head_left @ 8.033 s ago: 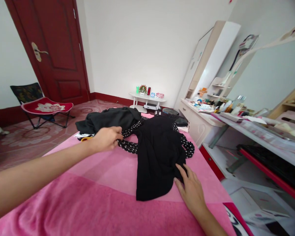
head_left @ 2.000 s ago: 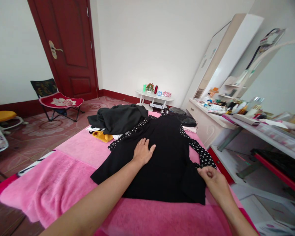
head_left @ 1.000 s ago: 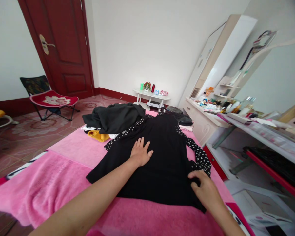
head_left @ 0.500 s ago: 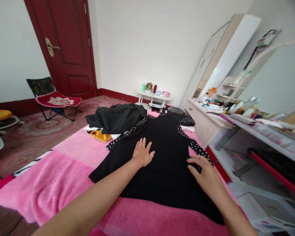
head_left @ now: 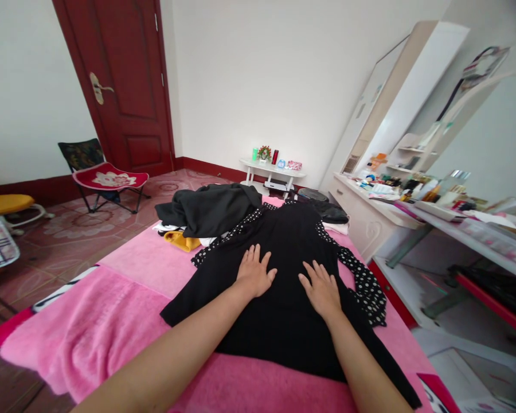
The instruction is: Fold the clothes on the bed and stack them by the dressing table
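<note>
Your fingers [head_left: 258,256] are spread flat on both hands, not pinching anything, just pressing down. Your left hand [head_left: 254,272] sits palm down on the middle of the black dress [head_left: 284,241], and your right hand [head_left: 322,289] lies just beside it on the same cloth. The dress is laid out flat on the pink blanket [head_left: 124,321] covering the bed, with its dotted sleeves [head_left: 367,287] out to the sides. Just past it there's a dark clothes pile [head_left: 208,209] with a yellow garment [head_left: 181,241] tucked under. A cluttered counter [head_left: 413,212] stands off to your right.
</note>
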Tool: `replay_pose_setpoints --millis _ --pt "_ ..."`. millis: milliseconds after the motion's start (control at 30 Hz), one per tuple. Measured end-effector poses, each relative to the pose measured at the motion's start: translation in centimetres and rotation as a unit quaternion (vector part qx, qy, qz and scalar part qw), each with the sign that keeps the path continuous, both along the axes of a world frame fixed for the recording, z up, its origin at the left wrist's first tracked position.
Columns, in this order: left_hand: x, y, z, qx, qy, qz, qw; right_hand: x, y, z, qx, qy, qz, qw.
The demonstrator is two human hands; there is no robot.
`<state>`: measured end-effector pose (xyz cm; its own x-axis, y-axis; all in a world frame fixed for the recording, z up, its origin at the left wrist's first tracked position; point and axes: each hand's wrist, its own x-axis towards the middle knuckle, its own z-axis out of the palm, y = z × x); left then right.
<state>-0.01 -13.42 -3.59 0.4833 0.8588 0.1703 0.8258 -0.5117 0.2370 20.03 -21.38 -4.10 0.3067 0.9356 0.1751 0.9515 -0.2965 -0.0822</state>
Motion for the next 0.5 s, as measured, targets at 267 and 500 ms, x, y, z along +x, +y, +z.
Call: replay_pose_setpoints --millis 267,500 --pt "0.05 -0.04 -0.62 0.019 -0.004 0.005 1.000 0.11 -0.09 0.13 0.016 0.005 0.000 1.000" --pt "0.11 -0.02 -0.59 0.025 -0.005 0.007 1.000 0.39 0.07 0.02 0.025 0.019 -0.001 1.000"
